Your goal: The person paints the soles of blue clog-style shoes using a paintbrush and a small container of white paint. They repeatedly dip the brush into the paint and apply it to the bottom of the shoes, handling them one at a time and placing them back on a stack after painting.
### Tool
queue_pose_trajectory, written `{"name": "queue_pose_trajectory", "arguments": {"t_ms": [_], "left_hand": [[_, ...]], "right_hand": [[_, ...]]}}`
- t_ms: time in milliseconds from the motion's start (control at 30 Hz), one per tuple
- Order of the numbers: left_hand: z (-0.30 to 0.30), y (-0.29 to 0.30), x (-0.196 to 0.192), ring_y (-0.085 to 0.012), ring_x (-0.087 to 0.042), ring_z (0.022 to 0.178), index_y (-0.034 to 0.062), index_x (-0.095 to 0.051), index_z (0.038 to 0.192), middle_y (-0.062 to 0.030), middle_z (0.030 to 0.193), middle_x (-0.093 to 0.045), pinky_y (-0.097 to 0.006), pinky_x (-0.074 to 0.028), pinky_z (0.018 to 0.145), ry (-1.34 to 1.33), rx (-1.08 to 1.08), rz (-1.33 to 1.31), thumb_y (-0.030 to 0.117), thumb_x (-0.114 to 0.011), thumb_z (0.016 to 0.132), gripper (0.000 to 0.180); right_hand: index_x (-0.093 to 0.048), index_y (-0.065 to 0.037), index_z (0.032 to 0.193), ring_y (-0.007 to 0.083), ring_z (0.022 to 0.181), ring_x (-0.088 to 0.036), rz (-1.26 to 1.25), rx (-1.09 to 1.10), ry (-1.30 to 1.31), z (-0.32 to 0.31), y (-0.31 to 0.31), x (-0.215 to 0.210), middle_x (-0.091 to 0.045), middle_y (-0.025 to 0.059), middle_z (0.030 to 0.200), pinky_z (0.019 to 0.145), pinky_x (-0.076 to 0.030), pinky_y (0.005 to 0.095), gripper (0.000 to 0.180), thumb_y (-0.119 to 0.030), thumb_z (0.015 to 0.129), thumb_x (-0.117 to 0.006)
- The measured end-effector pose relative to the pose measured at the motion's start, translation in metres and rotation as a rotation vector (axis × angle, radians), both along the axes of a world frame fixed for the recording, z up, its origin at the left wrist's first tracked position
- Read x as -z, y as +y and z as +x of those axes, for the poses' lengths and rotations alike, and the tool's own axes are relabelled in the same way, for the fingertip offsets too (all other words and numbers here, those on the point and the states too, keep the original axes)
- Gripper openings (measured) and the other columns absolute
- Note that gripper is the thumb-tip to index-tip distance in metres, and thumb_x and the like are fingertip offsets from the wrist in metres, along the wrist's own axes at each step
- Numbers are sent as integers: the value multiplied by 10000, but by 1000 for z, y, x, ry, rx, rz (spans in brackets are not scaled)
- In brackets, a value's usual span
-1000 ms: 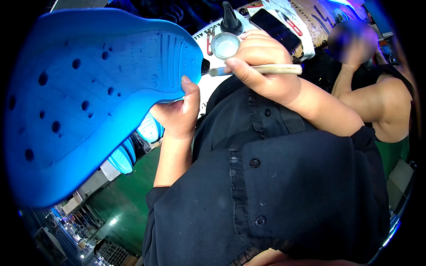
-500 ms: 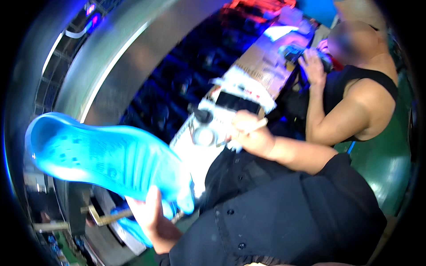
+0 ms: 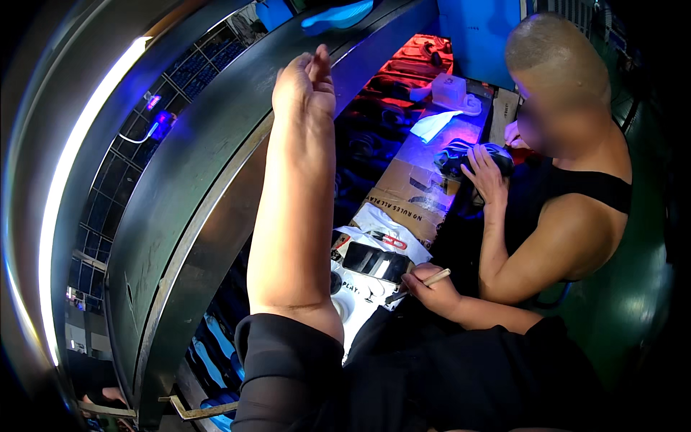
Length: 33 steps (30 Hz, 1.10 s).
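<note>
Your right hand (image 3: 432, 286) is clamped on one brush (image 3: 439, 276), just beside the one phone (image 3: 376, 261) on the worktop (image 3: 397, 180). One co-worker (image 3: 568, 227) is right of the phone. Beyond-left of it, your left hand (image 3: 306, 90) is open, near one blue shoe (image 3: 338, 16) on the dark ledge (image 3: 209, 144).

Place: from afar, I read a footwear workshop | 9 o'clock: bright strip light (image 3: 57, 194) | 10 o'clock: long dark-green workbench (image 3: 201, 144) | 12 o'clock: blue shoe piece (image 3: 338, 17) on it | 3 o'clock: 1 co-worker (image 3: 568, 227) beside cardboard-covered surface (image 3: 407, 183)
</note>
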<state>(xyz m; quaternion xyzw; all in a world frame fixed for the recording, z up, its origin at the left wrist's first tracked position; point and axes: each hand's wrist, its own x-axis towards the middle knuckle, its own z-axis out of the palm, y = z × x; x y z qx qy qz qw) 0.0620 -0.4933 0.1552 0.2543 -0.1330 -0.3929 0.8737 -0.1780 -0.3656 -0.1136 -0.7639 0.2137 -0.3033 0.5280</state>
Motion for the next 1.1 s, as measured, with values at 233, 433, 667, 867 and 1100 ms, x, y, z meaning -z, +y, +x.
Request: {"name": "queue_pose_trajectory", "arguments": {"t_ms": [233, 433, 667, 867, 1100], "left_hand": [[-24, 167, 112, -223, -618, 905, 49, -248, 1410, -162, 1130, -563, -294, -510, 767, -614, 32, 264, 40, -552, 878, 613], [13, 432, 255, -144, -592, 930, 30, -448, 1272, -111, 1075, -602, -259, -489, 783, -516, -366, 1027, 41, -543, 861, 421], [-27, 640, 329, -392, -483, 1101, -5, -462, 1243, -245, 1156, -525, -426, -397, 950, -1133, -674, 2044, 154, -649, 722, 576], [-22, 654, 345, -391, -530, 1023, 90, -404, 1265, -232, 1152, -514, -440, -440, 872, -728, -506, 2212, 181, -605, 744, 567], [-7, 659, 315, -119, -505, 513, 5, -449, 1119, -38, 724, -577, -243, -386, 438, -37, -517, 1183, 168, -622, 786, 409]], "right_hand": [[-645, -10, 703, 196, 589, -581, 187, -55, -59, 9, 2, 17, -607, 100, 637, 564, -443, 319, 247, -158, 884, -567], [-631, -1, 723, 92, 589, -526, 201, -133, -32, 33, 25, 31, -591, 39, 658, 558, -427, 235, 341, -218, 946, -492], [-633, 5, 727, 81, 607, -513, 336, -188, 40, 61, 58, 27, -616, 39, 685, 587, -415, 225, 359, -247, 947, -502], [-629, 2, 730, 82, 622, -473, 343, -258, 58, 86, 73, 17, -603, 47, 690, 611, -390, 224, 355, -259, 939, -509], [-633, -6, 724, 84, 622, -474, 424, -170, 91, 85, 77, 24, -603, 46, 692, 612, -394, 227, 346, -258, 928, -514]]}}
